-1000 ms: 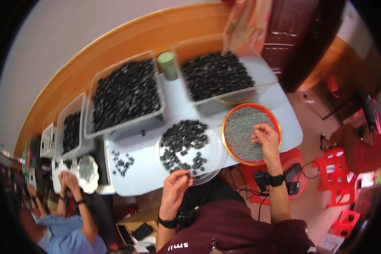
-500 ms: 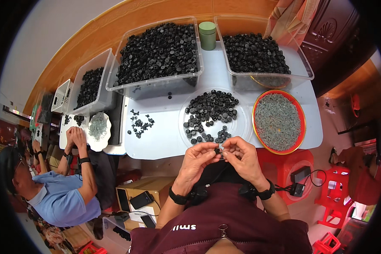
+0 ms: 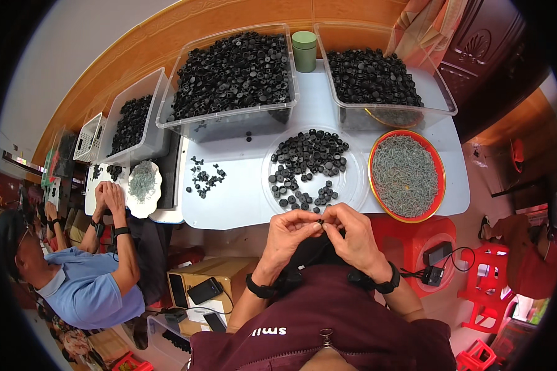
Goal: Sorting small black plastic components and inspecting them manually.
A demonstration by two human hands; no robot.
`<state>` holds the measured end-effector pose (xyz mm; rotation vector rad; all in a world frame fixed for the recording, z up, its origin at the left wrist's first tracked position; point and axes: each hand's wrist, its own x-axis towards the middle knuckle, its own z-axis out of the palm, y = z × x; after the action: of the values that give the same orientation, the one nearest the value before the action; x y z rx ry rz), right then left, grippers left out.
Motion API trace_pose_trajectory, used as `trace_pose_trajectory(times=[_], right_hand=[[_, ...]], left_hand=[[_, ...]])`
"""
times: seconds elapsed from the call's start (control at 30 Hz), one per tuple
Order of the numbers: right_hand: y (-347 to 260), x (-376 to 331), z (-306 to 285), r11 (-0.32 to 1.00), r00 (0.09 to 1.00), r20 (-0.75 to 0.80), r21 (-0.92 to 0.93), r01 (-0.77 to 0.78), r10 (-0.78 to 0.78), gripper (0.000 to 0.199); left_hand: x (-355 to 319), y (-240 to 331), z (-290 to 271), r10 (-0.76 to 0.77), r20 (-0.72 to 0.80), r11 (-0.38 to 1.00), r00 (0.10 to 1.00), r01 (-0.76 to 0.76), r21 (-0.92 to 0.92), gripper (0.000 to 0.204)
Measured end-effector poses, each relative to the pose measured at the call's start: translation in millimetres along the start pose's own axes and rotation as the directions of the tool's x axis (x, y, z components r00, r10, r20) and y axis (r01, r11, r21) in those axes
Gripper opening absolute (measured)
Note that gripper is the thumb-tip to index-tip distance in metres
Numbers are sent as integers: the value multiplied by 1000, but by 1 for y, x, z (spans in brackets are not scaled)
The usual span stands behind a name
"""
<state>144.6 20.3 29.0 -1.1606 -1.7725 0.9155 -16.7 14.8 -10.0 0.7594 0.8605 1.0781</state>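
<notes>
Just beyond the table's front edge, my left hand [image 3: 286,240] and my right hand [image 3: 354,242] meet fingertip to fingertip. Pinched between them is a small black part [image 3: 320,222], mostly covered by the fingers; its exact shape cannot be made out. Past my hands, a clear round tray [image 3: 356,190] holds many small black round caps [image 3: 315,151], some loosely spread toward its near side. Right of the tray stands a red bowl [image 3: 441,196] with a yellow rim, full of thin grey screws [image 3: 404,176]. A scatter of black pieces [image 3: 209,179] lies on the table to the left.
Clear bins [image 3: 229,117] [image 3: 393,116] of black parts line the back, a green canister [image 3: 304,52] between them. At left, a co-worker in a blue shirt [image 3: 90,287] handles things beside a white dish [image 3: 136,207]. A red stool [image 3: 393,238] and a cardboard box [image 3: 232,272] stand below the table.
My fingers have closed further around the small black part, and my right fingers have turned slightly inward over it. The view has shifted slightly; the table's things stay in place.
</notes>
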Motion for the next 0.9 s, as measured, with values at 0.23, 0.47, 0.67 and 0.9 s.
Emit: trace_pose_trajectory(times=[0.23, 0.47, 0.67, 0.9], right_hand=[[6, -5, -2, 975, 991, -27, 181, -128, 135, 13], [21, -18, 11, 992, 978, -209, 123, 12, 15, 11], [23, -18, 18, 989, 955, -274, 65, 134, -111, 17], [41, -18, 12, 870, 936, -281, 490, -49, 211, 14]], left_hand=[[0, -4, -5, -120, 66, 974, 991, 130, -187, 15], [2, -13, -3, -152, 78, 948, 985, 167, -272, 16], [2, -18, 2, -152, 64, 939, 986, 164, -303, 15], [25, 17, -17, 197, -240, 917, 950, -92, 389, 13]])
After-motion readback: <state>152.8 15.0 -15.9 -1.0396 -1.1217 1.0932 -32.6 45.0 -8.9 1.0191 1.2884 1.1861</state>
